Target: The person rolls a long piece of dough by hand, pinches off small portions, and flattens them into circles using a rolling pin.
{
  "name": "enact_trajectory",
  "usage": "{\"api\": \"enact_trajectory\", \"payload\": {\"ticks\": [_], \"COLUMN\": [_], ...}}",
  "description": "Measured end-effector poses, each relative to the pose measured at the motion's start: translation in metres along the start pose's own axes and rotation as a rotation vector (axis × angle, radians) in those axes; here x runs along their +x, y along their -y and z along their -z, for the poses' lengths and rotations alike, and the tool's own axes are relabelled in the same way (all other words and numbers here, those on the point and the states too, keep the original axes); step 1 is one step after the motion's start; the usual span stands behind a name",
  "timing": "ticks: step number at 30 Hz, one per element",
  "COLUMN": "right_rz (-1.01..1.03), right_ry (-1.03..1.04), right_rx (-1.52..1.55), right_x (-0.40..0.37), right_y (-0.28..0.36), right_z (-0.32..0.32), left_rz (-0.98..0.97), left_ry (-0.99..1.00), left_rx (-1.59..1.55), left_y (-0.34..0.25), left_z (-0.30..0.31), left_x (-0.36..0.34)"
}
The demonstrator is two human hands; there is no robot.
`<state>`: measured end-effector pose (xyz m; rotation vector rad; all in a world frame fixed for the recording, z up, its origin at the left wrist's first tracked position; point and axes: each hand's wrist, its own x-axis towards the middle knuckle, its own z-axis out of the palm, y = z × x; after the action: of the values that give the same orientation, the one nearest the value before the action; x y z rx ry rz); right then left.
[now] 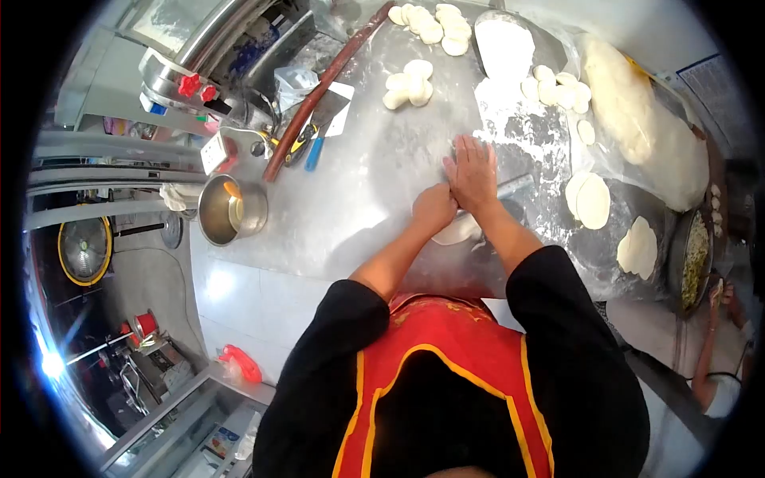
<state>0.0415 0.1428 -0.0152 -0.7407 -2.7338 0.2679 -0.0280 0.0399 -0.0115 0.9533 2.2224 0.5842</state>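
My right hand [472, 173] lies with its fingers stretched forward over the floured steel worktop [351, 191]. Against the base of its thumb rests my left hand [434, 205], closed into a fist; whatever it may hold is hidden. A pale grey bar [515, 186] shows to the right of my right hand, partly covered by it. Between my forearms, near the front edge, a whitish flat piece [457, 231] is partly visible. Ahead of my hands sits a cluster of small dough pieces [409, 84], with another dough cluster [437, 26] farther back.
White flour [506, 49] is heaped at the back. Flattened dough rounds [592, 201] lie to the right, before a large covered dough mass [617, 99]. A pan of green filling [696, 259] and another person's hand [721, 293] are far right. Left are a steel pot [253, 209] and brown rod [327, 84].
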Motion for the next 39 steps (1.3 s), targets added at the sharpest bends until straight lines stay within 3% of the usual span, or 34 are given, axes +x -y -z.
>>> {"api": "enact_trajectory", "payload": {"ticks": [3, 4, 5, 6, 8, 10, 12, 15, 18, 20, 21, 23, 24, 25, 28, 30, 31, 32, 35, 38, 39], "right_rz": [0.07, 0.086, 0.199, 0.076, 0.1, 0.06, -0.021, 0.064, 0.076, 0.06, 0.091, 0.142, 0.059, -0.021, 0.053, 0.108, 0.083, 0.092, 0.108, 0.133, 0.187], "right_ry": [0.072, 0.194, 0.121, 0.345, 0.275, 0.107, 0.09, -0.03, 0.12, 0.348, 0.223, -0.035, 0.013, 0.062, -0.023, -0.08, -0.007, 0.087, 0.307, 0.107, -0.045], "right_rx": [0.109, 0.056, 0.164, 0.178, 0.1, 0.058, 0.053, 0.021, 0.169, 0.139, 0.114, 0.069, 0.088, 0.106, -0.097, -0.073, 0.126, 0.084, 0.101, 0.092, 0.042], "right_x": [-0.053, -0.089, -0.125, -0.135, -0.137, -0.09, -0.035, 0.0, -0.063, -0.134, -0.131, -0.114, -0.089, -0.056, -0.006, 0.0, -0.018, -0.053, -0.13, -0.124, -0.1], "right_y": [-0.005, -0.012, -0.025, -0.016, -0.02, -0.008, 0.004, 0.004, 0.0, -0.014, -0.014, -0.009, -0.001, 0.007, 0.007, 0.011, 0.01, 0.003, -0.008, -0.012, -0.008], "right_z": [0.025, 0.028, 0.034, 0.065, 0.052, 0.03, 0.019, 0.001, 0.033, 0.062, 0.055, 0.033, 0.031, 0.026, -0.003, 0.004, 0.015, 0.019, 0.071, 0.044, 0.031], "left_rz": [-0.086, -0.098, -0.019, -0.055, -0.122, -0.191, -0.179, -0.138, -0.121, -0.114, -0.1, -0.181, -0.224, -0.038, -0.101, -0.08, -0.058, -0.036, -0.15, -0.111, -0.157], "left_ry": [0.048, 0.028, 0.001, 0.018, 0.053, 0.039, 0.05, 0.111, 0.23, 0.021, -0.084, 0.076, 0.152, 0.18, 0.024, 0.096, 0.165, 0.235, -0.179, 0.223, 0.157], "left_rx": [0.052, 0.015, -0.051, -0.135, -0.289, -0.125, -0.007, 0.097, 0.095, -0.153, -0.27, -0.282, -0.29, -0.143, -0.056, 0.029, 0.008, -0.017, -0.248, -0.579, -0.358], "left_y": [0.018, 0.021, 0.031, 0.044, 0.069, 0.042, 0.024, 0.008, 0.002, 0.056, 0.076, 0.063, 0.046, 0.019, 0.004, 0.013, 0.011, 0.013, 0.081, 0.06, 0.053], "left_z": [0.017, 0.027, 0.027, 0.019, 0.002, 0.02, 0.019, 0.016, 0.047, 0.017, 0.005, 0.016, 0.025, 0.039, 0.024, 0.023, 0.037, 0.047, 0.008, 0.043, 0.044], "left_x": [-0.016, -0.025, -0.032, -0.036, -0.04, -0.042, -0.032, -0.003, -0.022, -0.029, -0.033, -0.041, -0.044, -0.039, -0.011, -0.003, -0.01, -0.016, -0.027, -0.053, -0.047]}}
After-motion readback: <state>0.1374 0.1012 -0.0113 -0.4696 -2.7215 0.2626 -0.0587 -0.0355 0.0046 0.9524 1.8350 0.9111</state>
